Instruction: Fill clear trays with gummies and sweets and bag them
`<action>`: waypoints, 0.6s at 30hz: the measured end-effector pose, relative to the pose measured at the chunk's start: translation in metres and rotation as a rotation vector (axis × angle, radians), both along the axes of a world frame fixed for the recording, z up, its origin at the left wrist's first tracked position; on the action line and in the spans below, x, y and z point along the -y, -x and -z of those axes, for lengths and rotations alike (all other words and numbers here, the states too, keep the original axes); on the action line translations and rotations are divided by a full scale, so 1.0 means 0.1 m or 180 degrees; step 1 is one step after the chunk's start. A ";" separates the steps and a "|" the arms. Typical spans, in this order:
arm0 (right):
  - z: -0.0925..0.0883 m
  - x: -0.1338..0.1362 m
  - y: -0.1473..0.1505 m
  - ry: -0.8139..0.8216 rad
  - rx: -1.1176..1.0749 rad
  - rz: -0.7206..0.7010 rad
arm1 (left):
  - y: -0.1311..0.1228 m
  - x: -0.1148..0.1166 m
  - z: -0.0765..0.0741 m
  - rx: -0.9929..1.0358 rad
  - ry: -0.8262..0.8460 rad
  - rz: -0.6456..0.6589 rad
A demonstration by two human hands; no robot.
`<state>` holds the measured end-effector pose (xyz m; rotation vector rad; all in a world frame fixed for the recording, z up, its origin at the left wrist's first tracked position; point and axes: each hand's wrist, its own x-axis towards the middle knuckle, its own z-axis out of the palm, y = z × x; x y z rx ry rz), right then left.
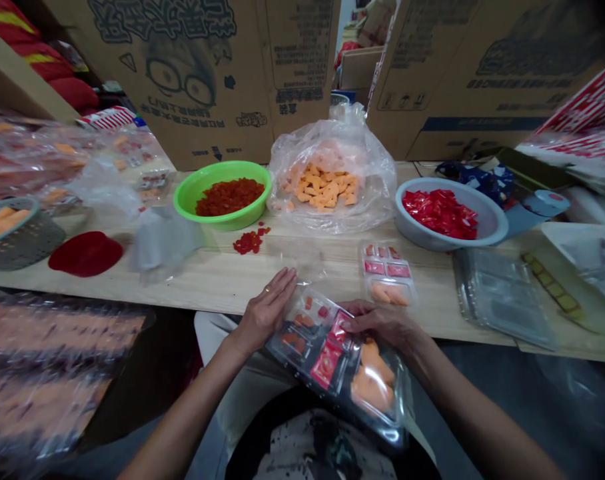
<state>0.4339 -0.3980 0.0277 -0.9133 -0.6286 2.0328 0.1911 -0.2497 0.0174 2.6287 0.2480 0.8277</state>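
Observation:
A clear plastic compartment tray (310,400) lies tilted over my lap, just off the table's front edge. Small orange-red pieces (302,321) sit in its left compartments, red packets (327,360) in the middle ones, and pale orange shaped pieces (372,383) at the right. My right hand (382,325) grips the tray's far edge, its thumb on a red packet. At the tray's upper left corner, my left hand (268,310) has its fingers stretched out, touching the edge; its palm side is hidden. A transparent film (302,259) shows faintly beyond those fingertips.
Behind stand a green bowl (182,199) of orange-red pieces, a clear bag (377,200) of orange pieces and a pale blue bowl (495,223) of red packets. A smaller filled tray (388,283) lies nearby. Empty trays (512,300) are stacked right; a red dish (85,253) sits left.

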 end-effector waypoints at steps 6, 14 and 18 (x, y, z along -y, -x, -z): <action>0.10 0.00 -0.04 0.0177 -0.0070 0.0391 | 0.06 -0.03 -0.10 -0.0284 0.0262 0.0339; 0.32 -0.11 -0.03 -0.0098 0.0489 0.1187 | -0.09 0.00 0.10 -0.0373 -0.0246 0.0320; 0.30 -0.20 0.17 -0.0158 0.0492 0.1496 | -0.18 0.04 0.13 -0.0245 -0.0371 0.0103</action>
